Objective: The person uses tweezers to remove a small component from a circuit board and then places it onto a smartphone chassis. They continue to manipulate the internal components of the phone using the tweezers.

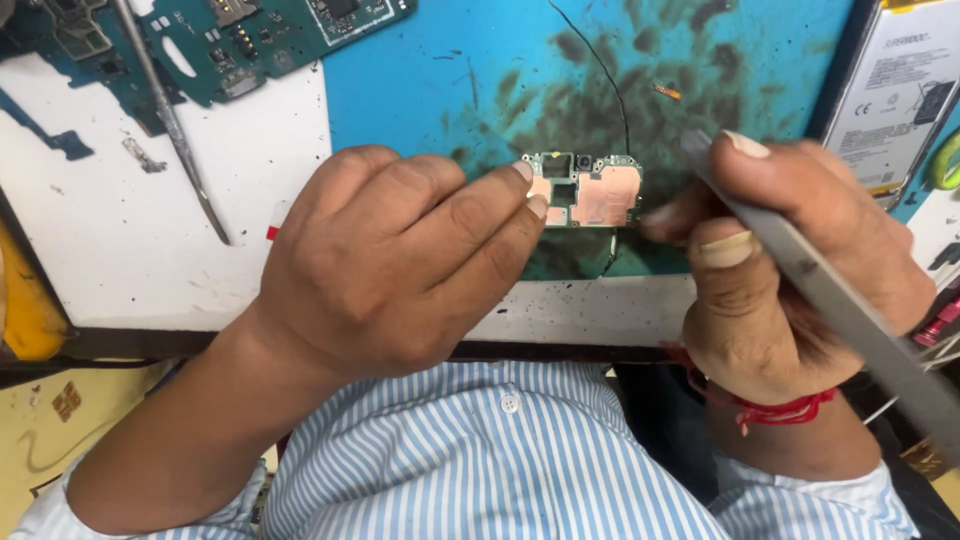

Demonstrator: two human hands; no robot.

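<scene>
Left hand: the left hand is curled over the bench edge, its fingertips pinching the left end of a small phone circuit board, so it is closed on that board.
Right hand: the right hand is wrapped around a pair of flat grey metal tweezers, thumb on top, and its lower fingers touch the right end of the same board.
Circuit board: it is held level between the two hands, just above a blue work mat, near the front edge of the bench; copper-coloured shields and a small camera module face up.
Tweezers: they run slantwise from the thumb tip down to the lower right corner of the view; whether their tips are pressed together I cannot tell.
Mat: it is smeared with dark stains behind the board, and a thin black wire lies across it.
Upper left: a larger green circuit board lies partly on the white bench top, with a slim metal tool slanting across it.
Upper right: a phone battery with a white label lies at the mat's edge.
Wrist: a red thread band circles the right wrist.
Clothing: a blue and white striped shirt fills the lower view.
</scene>
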